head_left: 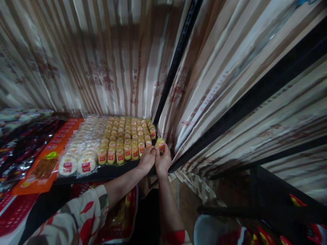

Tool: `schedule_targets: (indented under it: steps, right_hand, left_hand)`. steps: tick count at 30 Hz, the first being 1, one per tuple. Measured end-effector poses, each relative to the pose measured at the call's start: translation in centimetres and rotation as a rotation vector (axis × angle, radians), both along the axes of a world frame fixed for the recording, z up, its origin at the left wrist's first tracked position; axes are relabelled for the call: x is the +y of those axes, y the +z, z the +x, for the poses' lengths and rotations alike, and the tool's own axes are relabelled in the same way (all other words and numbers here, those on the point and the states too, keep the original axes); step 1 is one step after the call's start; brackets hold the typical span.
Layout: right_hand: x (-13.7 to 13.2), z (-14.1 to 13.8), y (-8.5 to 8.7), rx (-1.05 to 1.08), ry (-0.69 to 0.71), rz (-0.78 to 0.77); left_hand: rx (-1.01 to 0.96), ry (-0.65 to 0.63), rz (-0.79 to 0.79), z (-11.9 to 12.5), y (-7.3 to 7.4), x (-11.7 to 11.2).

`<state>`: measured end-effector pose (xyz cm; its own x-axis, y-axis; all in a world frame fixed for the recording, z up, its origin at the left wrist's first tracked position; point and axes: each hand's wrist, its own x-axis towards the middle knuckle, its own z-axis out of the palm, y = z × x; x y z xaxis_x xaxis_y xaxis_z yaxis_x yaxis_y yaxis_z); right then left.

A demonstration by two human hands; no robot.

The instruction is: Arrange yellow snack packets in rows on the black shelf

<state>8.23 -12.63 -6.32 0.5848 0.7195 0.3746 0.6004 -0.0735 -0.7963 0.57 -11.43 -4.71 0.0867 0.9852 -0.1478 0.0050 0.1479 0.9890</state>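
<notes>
Between the fingers of my right hand (163,161) is a small yellow snack pack (159,143) with a red label, held upright at the right end of the shelf. My left hand (147,159) is closed right beside it, fingertips meeting the right hand near the pack; what its fingers grip, if anything, is hidden. Just left of both hands, rows of matching yellow snack packs (127,152) stand close together on the black shelf (107,171). The nearest ones show their red labels to the front.
Clear-wrapped round white cakes (87,164) lie left of the yellow packs, then an orange snack bag (42,166) and dark shiny packets (30,146). A black metal post (176,61) rises behind my hands. Pleated curtains (114,68) close off the back and right. A red crate (134,211) sits below.
</notes>
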Motion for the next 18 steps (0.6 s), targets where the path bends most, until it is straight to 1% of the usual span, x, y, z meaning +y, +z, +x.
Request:
schedule_targets:
  steps: [3,6,10,14,18]
  right_hand:
    - [1.2,0.4,0.1,-0.076,-0.011,0.003]
    - [2.1,0.7,0.5,-0.108,-0.014,-0.08]
    - [3.0,1.0,0.6,-0.138,-0.02,-0.169]
    - [3.7,1.2,0.2,-0.157,0.015,-0.192]
    - [4.5,1.4,-0.4,-0.132,0.035,-0.166]
  left_hand:
    - [0.016,-0.022,0.026,0.3,0.0,0.5]
    - [0.01,-0.064,0.034,0.6,-0.1,0.9]
    - [-0.001,-0.067,0.034,0.9,0.0,1.4]
    - [0.022,-0.068,0.034,0.9,0.4,2.1]
    - [0.043,-0.068,0.035,0.5,0.7,2.6]
